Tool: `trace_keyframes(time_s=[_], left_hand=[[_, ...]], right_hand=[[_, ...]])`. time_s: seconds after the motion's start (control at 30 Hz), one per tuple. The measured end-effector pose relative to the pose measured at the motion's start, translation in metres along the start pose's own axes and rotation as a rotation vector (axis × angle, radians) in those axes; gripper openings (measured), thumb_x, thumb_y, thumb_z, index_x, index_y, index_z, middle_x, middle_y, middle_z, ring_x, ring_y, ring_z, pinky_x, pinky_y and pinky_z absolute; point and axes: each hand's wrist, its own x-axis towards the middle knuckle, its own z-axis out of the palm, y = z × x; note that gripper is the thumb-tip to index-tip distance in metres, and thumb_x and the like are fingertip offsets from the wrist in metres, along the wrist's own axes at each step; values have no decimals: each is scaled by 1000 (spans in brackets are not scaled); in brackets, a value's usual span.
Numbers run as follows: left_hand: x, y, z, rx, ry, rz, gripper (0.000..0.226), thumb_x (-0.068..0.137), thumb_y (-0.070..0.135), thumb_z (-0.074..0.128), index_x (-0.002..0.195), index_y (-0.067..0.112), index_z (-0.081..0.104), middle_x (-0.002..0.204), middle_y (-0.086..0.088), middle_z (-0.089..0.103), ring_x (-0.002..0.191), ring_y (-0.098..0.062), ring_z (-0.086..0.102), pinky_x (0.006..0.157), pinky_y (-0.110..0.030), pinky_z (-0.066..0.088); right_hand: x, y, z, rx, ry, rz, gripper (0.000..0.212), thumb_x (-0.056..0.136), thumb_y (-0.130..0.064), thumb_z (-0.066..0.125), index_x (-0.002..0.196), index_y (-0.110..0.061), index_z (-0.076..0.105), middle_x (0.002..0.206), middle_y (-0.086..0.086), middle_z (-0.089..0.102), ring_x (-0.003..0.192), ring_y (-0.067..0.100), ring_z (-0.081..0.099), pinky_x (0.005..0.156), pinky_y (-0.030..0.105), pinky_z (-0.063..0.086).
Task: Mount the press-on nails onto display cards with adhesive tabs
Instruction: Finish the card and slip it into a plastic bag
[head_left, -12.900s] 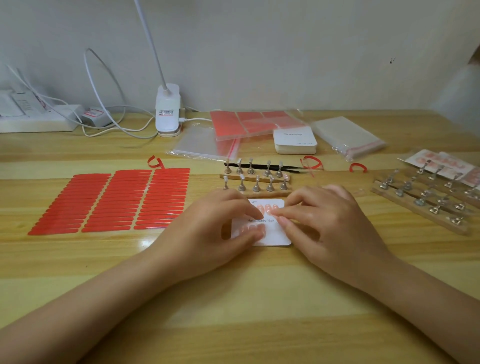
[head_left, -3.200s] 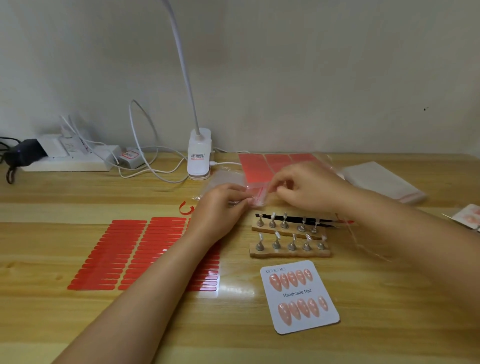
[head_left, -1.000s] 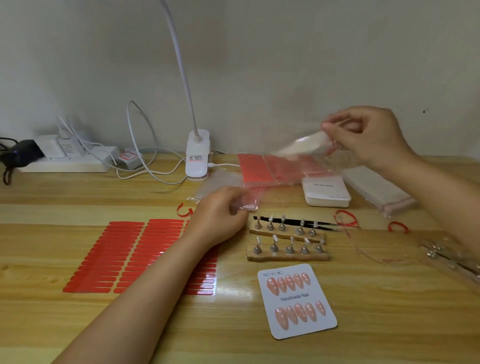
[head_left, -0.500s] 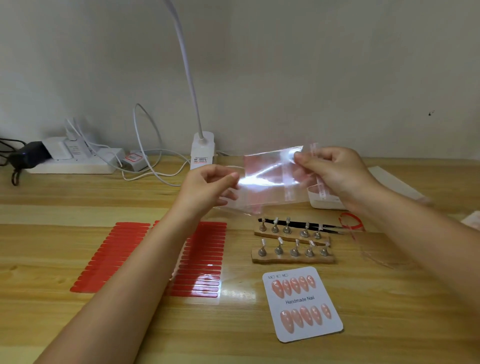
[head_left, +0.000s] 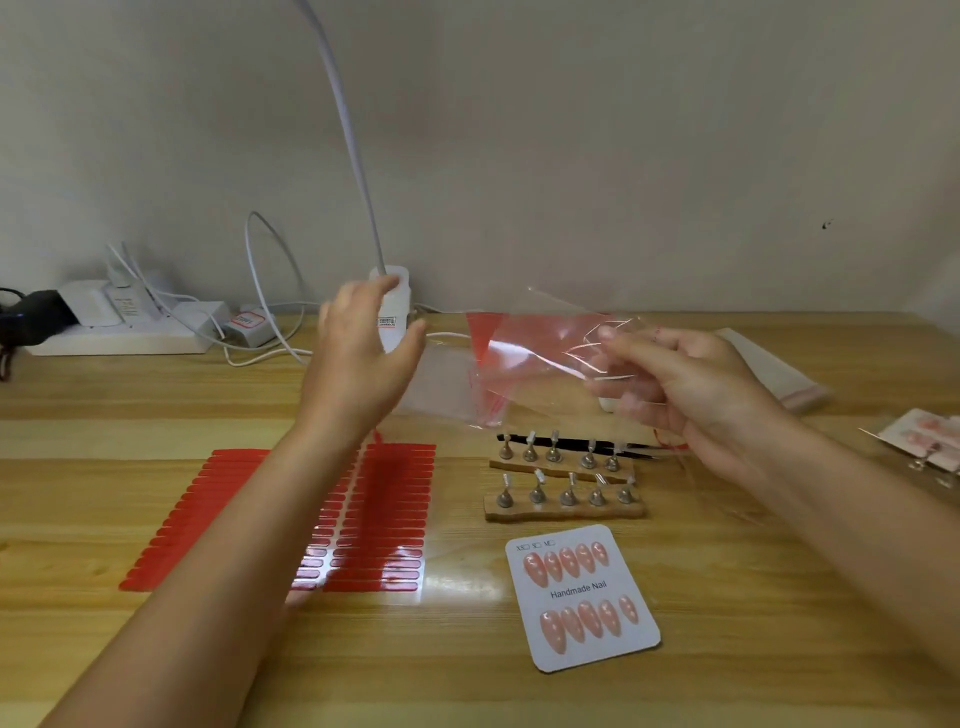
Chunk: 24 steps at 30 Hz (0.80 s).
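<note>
A white display card (head_left: 582, 597) printed "Handmade Nail" lies near the table's front with two rows of pink press-on nails on it. My right hand (head_left: 680, 384) holds a clear plastic sleeve (head_left: 540, 374) up in the air above the two wooden nail stands (head_left: 563, 506). My left hand (head_left: 363, 358) hovers to the left of the sleeve with fingers spread, holding nothing. Red adhesive tab sheets (head_left: 384, 519) lie under my left forearm.
A white lamp base (head_left: 395, 306) with a bent neck stands at the back, with a power strip (head_left: 109, 332) and cables to its left. A pack of clear sleeves (head_left: 774, 374) lies at the back right. More nail cards (head_left: 930, 441) sit at the right edge. Black tweezers (head_left: 571, 444) lie behind the stands.
My left hand has let go of the clear sleeve and opened. The right hand alone now holds the sleeve, a little further right.
</note>
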Motion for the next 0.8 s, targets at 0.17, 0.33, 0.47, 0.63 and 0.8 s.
trace_keyframes(time_s=[0.17, 0.33, 0.47, 0.63, 0.8], left_hand=[[-17, 66, -18, -187, -126, 450, 29, 87, 30, 56, 105, 7, 64, 94, 4, 58, 86, -9, 57, 80, -17, 46], [-29, 86, -28, -130, -99, 428, 23, 82, 22, 51, 93, 13, 69, 100, 3, 51, 101, -17, 51, 86, -32, 45], [-38, 85, -42, -131, -205, 451, 24, 83, 29, 49, 91, 17, 69, 89, 10, 58, 86, -8, 56, 81, -35, 47], [-66, 89, -42, 122, -283, 508, 45, 76, 65, 45, 83, 23, 60, 77, 17, 49, 70, -6, 50, 71, -26, 41], [-81, 82, -48, 254, -275, 500, 36, 81, 53, 50, 85, 19, 60, 77, 12, 55, 70, -14, 56, 75, -30, 41]], right_hand=[[-16, -4, 6, -39, -20, -66, 15, 83, -31, 63, 79, -17, 59, 70, -3, 72, 64, 11, 70, 48, 18, 52], [-33, -10, 6, -126, -32, -157, 17, 85, -30, 61, 84, -14, 58, 74, -4, 72, 64, 15, 70, 45, 17, 49], [-44, -10, 4, -186, 6, -218, 18, 81, -31, 64, 81, -13, 62, 77, 3, 71, 70, 23, 69, 48, 23, 52], [-63, -8, 18, -142, -38, -201, 18, 84, -26, 63, 86, -8, 60, 72, 3, 72, 60, 11, 68, 45, 18, 48], [-79, -2, 30, -50, -129, -109, 21, 85, -26, 62, 88, -6, 56, 72, -4, 72, 62, 12, 69, 49, 24, 53]])
